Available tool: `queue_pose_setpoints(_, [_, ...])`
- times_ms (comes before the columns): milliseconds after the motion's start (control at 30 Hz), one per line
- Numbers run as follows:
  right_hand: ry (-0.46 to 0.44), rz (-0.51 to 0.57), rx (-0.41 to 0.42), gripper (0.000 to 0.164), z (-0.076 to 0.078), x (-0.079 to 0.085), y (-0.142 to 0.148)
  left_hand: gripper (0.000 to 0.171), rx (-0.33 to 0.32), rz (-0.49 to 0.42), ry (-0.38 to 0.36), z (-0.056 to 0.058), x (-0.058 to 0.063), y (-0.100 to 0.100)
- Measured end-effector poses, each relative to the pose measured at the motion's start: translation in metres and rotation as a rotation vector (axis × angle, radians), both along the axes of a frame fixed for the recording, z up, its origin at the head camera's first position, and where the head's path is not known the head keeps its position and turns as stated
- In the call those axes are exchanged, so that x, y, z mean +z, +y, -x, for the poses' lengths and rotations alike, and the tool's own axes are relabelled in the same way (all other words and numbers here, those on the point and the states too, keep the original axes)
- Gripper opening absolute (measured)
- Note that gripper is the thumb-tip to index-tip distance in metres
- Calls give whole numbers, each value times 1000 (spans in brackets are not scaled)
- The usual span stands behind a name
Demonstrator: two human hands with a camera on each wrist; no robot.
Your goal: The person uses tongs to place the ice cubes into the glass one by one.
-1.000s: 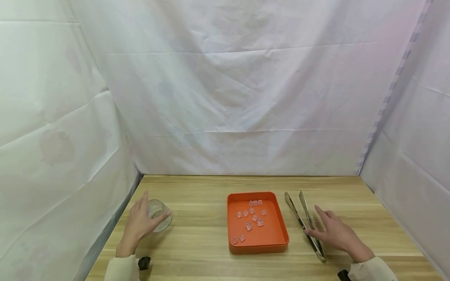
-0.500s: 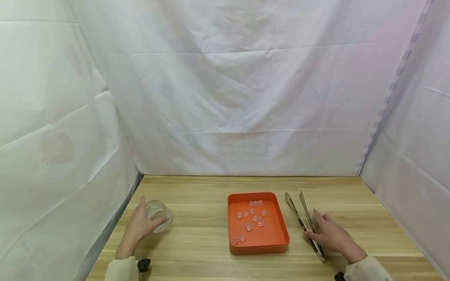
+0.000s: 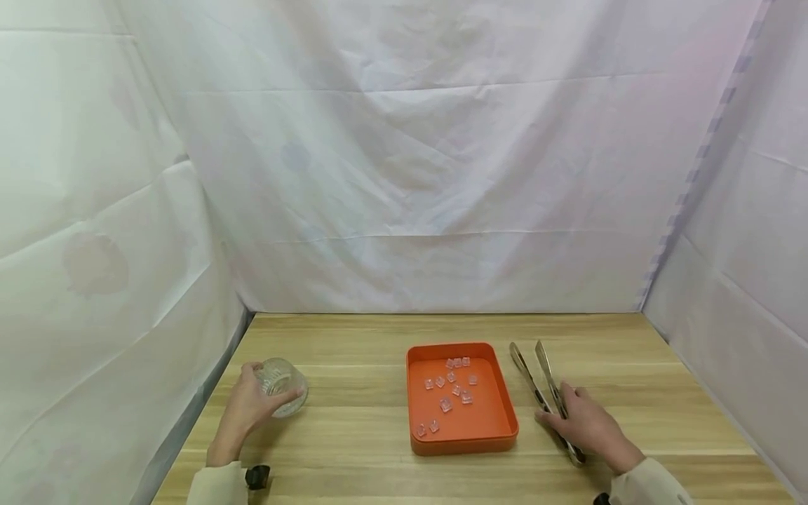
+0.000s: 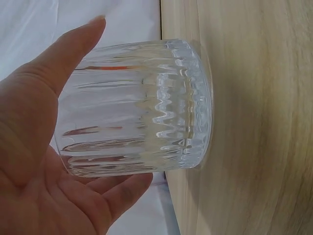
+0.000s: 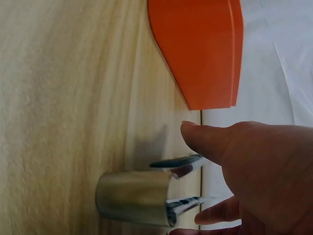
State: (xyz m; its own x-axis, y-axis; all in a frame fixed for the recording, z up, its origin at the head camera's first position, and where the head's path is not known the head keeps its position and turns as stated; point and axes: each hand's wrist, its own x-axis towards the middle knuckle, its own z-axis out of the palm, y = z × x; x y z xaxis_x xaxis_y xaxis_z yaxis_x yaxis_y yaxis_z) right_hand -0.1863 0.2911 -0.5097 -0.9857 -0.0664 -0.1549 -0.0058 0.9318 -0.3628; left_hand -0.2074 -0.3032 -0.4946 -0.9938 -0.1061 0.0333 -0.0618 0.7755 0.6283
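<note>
A clear ribbed glass tumbler [image 3: 282, 374] stands upright on the left part of the table. My left hand [image 3: 241, 410] is around it, with bent fingers at its far left side and the thumb across its near side. In the left wrist view, the tumbler [image 4: 122, 107] lies between thumb and fingers, its thick base on the wood. Metal tongs [image 3: 527, 372] lie spread on the right, their joined end toward me. My right hand [image 3: 587, 421] hovers over their middle, thumb on one side and fingers on the other. The right wrist view shows a gap between the thumb and the tongs [image 5: 134, 198].
Between the hands sits a shallow orange tray [image 3: 463, 447] with several small clear cubes [image 3: 466, 398] scattered inside. The wooden table [image 3: 360, 421] meets white cloth walls [image 3: 404, 175] at the back and sides.
The left fingers, straight a second ago, have bent in around the tumbler. My right hand has moved slightly left and down over the tongs. Tray and cubes stay put.
</note>
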Motion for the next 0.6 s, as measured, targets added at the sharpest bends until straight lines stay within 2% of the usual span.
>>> queue_pose_setpoints(100, [-9, -16, -10, 96, 1, -2, -2, 113, 1, -18, -2, 0, -2, 0])
queue_pose_setpoints(267, [6, -29, -19, 94, 1, -6, -3, 110, -13, -34, -3, -1, -3, 2])
queue_pose_setpoints(467, [56, -17, -24, 68, 2, -9, -2, 113, 19, -56, -7, -1, -4, 3])
queue_pose_setpoints(600, [69, -12, -26, 61, 3, -10, -1, 112, 49, -59, -11, 1, -4, 3])
